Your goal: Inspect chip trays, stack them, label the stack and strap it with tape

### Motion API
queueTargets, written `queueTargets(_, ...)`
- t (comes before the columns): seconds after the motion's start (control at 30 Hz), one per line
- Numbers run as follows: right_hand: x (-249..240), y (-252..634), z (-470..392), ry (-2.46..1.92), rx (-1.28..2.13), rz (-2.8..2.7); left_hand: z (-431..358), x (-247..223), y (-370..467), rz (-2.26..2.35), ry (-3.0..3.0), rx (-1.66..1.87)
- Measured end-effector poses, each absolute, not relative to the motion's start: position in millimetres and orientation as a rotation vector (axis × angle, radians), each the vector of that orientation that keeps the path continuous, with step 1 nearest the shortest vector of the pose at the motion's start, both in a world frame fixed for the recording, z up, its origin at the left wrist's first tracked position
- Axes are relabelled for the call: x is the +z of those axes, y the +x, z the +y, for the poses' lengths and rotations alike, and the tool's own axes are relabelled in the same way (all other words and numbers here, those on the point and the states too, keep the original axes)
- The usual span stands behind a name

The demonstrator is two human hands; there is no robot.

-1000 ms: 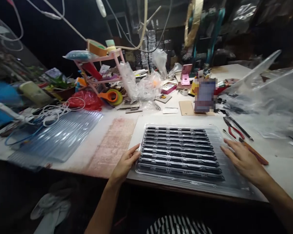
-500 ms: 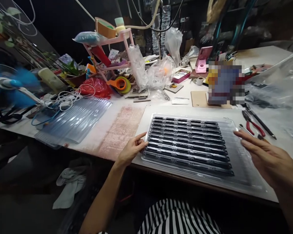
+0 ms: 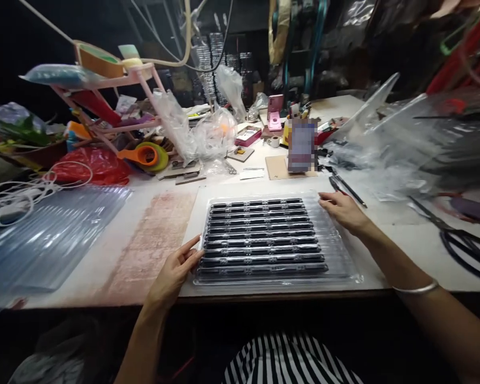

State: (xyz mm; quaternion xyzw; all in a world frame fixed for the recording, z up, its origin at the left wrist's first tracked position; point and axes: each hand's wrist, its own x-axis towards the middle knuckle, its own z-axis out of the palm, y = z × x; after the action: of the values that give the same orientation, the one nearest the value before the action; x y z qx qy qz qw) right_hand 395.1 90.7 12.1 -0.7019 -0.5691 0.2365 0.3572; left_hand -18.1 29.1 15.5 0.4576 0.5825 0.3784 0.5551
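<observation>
Lying on the white table, a clear tray bore dark strips, left hand touched its left edge, right hand its far right corner, whether fingers gripped could not be told.

The person wears a garment of bold black and white stripes, with a slim, smooth, silver-coloured bangle round the right forearm, while the left forearm shows bare.
</observation>
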Motion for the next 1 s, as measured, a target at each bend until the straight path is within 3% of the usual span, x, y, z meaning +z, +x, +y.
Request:
queueTargets(0.37, 19, 389, 86, -1.742, 0.468, -1.483, 32, 15, -19, 1.402, 1.092, 0.87)
queueTargets(0.7, 57, 372, 51, -1.447, 1.14, -1.074, 30, 17, -15, 1.303, 1.083, 0.899)
queueTargets(1.0, 42, 388, 80, -1.155, 1.234, -0.371, 21, 14, -14, 1.276, 1.06, 1.02)
